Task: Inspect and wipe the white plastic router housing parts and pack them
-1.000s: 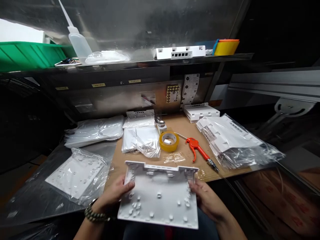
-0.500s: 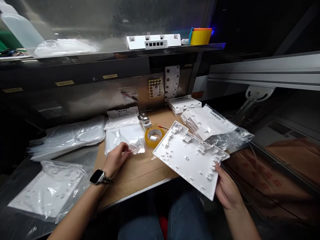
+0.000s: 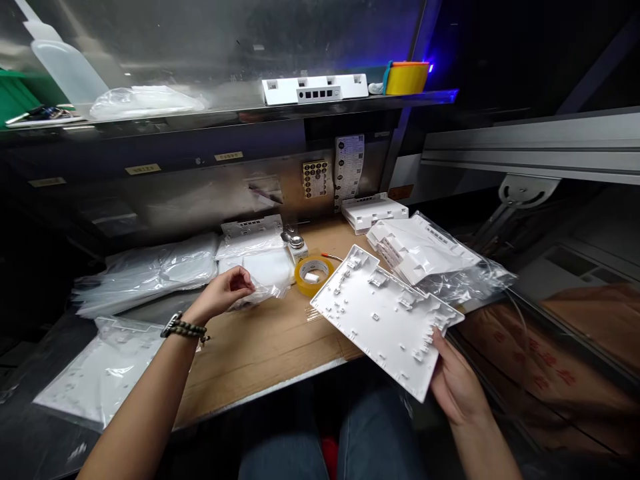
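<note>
My right hand grips the lower right edge of a white plastic housing panel, its inner side with clips and posts facing up. The panel is tilted above the front of the cardboard-topped bench. My left hand is closed in a pinch on a clear plastic bag, at the front of a stack of bags and white parts. Just right of that stack lies a roll of yellow tape. Several thin light sticks lie near the panel's left corner.
A bagged white panel lies at left, before a pile of clear bags. More white housings and a bagged one sit at back right. Overhead, a metal shelf holds a squeeze bottle, a white housing and a yellow container.
My left hand has risen and turned, lifting the near edge of the clear bag from the stack. My right hand holds the panel almost as before. The view has shifted slightly.
</note>
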Available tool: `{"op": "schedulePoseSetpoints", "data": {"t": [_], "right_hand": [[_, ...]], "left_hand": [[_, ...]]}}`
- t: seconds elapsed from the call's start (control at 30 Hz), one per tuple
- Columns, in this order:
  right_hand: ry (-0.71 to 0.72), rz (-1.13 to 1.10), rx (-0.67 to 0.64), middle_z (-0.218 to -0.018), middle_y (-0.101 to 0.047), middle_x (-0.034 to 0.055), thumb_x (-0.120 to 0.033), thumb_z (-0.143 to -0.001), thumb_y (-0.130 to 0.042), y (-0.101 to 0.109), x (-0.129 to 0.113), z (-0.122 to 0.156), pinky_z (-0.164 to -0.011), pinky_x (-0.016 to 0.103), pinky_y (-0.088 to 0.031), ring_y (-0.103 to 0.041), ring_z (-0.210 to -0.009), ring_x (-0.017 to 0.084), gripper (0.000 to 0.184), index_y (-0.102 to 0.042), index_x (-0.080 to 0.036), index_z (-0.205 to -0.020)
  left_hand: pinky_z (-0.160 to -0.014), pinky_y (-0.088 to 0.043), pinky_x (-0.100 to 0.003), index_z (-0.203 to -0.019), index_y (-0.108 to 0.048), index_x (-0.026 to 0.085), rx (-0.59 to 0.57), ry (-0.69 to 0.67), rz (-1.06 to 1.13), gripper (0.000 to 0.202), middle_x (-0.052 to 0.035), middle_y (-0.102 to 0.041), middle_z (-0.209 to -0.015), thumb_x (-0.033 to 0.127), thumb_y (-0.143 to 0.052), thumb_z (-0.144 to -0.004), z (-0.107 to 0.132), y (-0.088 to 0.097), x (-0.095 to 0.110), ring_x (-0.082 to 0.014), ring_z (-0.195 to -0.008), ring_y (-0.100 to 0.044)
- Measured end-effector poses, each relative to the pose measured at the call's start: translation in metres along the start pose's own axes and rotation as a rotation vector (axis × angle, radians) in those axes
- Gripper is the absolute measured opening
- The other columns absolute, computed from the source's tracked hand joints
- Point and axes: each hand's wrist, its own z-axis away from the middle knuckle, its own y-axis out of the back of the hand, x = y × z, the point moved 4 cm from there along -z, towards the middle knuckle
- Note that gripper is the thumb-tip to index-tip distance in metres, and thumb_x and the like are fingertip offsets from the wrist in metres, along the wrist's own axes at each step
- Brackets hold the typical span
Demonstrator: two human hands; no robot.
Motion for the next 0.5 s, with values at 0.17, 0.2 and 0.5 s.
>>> {"op": "schedulePoseSetpoints", "data": {"t": [0.17,0.2,0.5], "right_hand": [[0.021,0.01,0.035,-0.123,-0.078,0.0082,-0.043,-0.077,-0.089,-0.006,0.0,0.004,-0.097,0.037,-0.064,-0.075,-0.113,0.028,0.063,-0.069,-0.022,-0.133],[0.023,0.013,0.045,-0.122,-0.078,0.0088,-0.043,-0.074,-0.09,-0.008,0.001,0.005,-0.097,0.038,-0.064,-0.075,-0.112,0.028,0.064,-0.07,-0.021,-0.131],[0.311,0.249,-0.083,-0.112,-0.08,0.0126,-0.053,-0.084,-0.08,-0.047,0.017,0.027,-0.086,0.037,-0.065,-0.078,-0.097,0.027,0.048,-0.076,-0.017,-0.116]], "left_hand": [[-0.073,-0.043,-0.035,-0.093,-0.058,0.025,0.1,-0.041,-0.247,0.023,-0.0029,-0.073,-0.093,0.034,-0.069,-0.075,0.005,0.002,0.009,-0.0246,-0.08,-0.068],[-0.073,-0.042,-0.034,-0.094,-0.058,0.026,0.094,-0.046,-0.273,0.023,-0.0018,-0.074,-0.091,0.033,-0.07,-0.076,0.005,0.003,0.01,-0.0247,-0.08,-0.068],[-0.078,-0.049,-0.034,-0.09,-0.057,0.022,0.042,-0.159,-0.345,0.004,-0.0036,-0.066,-0.094,0.023,-0.054,-0.088,-0.006,-0.003,0.01,-0.0209,-0.084,-0.066]]}}
